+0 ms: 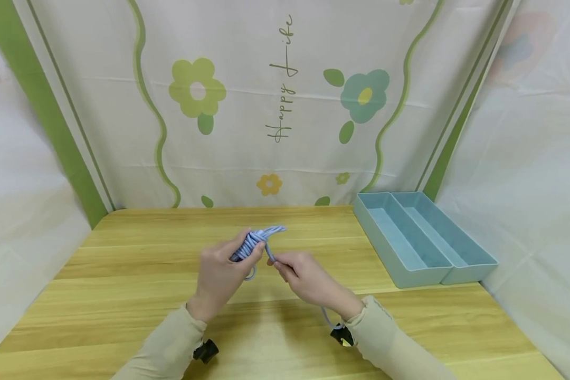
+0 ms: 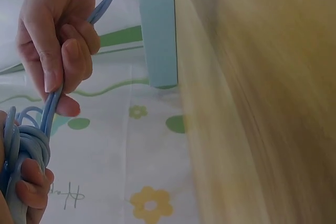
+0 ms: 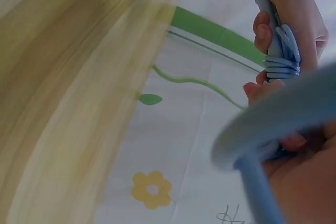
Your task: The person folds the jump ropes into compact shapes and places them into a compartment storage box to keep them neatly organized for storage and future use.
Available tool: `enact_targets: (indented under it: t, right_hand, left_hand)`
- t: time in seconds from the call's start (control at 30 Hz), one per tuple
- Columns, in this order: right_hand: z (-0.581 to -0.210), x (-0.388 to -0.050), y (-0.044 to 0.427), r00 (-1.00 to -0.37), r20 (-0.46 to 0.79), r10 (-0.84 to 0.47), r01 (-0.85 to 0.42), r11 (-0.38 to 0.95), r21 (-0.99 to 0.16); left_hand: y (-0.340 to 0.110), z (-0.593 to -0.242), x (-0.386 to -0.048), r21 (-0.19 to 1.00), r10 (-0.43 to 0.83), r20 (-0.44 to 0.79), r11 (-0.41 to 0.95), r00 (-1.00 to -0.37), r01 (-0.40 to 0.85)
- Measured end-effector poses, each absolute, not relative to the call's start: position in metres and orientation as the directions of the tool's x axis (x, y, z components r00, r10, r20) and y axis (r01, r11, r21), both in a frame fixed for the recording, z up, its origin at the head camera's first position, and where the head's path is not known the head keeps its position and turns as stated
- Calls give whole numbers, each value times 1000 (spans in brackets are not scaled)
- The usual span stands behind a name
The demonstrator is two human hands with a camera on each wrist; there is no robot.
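Note:
A blue cord (image 1: 250, 244) is wound into a bundle, with loops standing out at its upper end. My left hand (image 1: 222, 272) grips this bundle, thumb and fingers curled around it. To its right, my right hand (image 1: 309, 277) pinches a strand running from the bundle. In the left wrist view the strand leaves the wound cord (image 2: 32, 142) and passes through the right hand's fingers (image 2: 50, 80). Close to the lens in the right wrist view, a blurred length of cord (image 3: 283, 114) partly hides the right hand; the left hand (image 3: 296, 14) holds the bundle beyond.
Two light blue trays (image 1: 418, 271) stand side by side at the back right of the wooden table (image 1: 138, 264). A printed curtain (image 1: 247, 158) hangs along the table's back edge, with pale cloth at both sides. Some cord hangs below the right wrist.

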State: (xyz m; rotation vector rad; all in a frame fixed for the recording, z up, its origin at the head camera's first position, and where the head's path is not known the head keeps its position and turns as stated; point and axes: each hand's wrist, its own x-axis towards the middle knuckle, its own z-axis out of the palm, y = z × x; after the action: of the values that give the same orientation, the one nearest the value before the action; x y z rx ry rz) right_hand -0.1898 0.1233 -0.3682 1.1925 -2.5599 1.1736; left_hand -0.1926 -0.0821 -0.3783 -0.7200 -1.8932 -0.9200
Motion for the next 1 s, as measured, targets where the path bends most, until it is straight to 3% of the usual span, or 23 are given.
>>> enact_targets:
  t: [0.1,0.43,0.57,0.77,1.0]
  right_hand:
    - [-367,-190,124,-657,378,-652,-730,427,-533]
    - [-361,-191,133,-646,316,-695,-748,492,-446]
    - [-361,-192,135,-641,315,-700,-756,506,-416]
    - [-366,-196,135,-648,320,-691,-759,547,-353]
    - [-366,-193,129,-603,352,-716,-796,507,-330]
  left_hand:
    - [-81,-379,-192,315,139,880,542,-453,779]
    - [-82,-373,-187,337,287,772,573,-568,747]
    - [-82,-371,-188,370,277,779,521,-562,769]
    - [-78,-368,-188,368,236,848,382,-474,848]
    - [-76,-371,-187,369,156,863,454,-481,811]
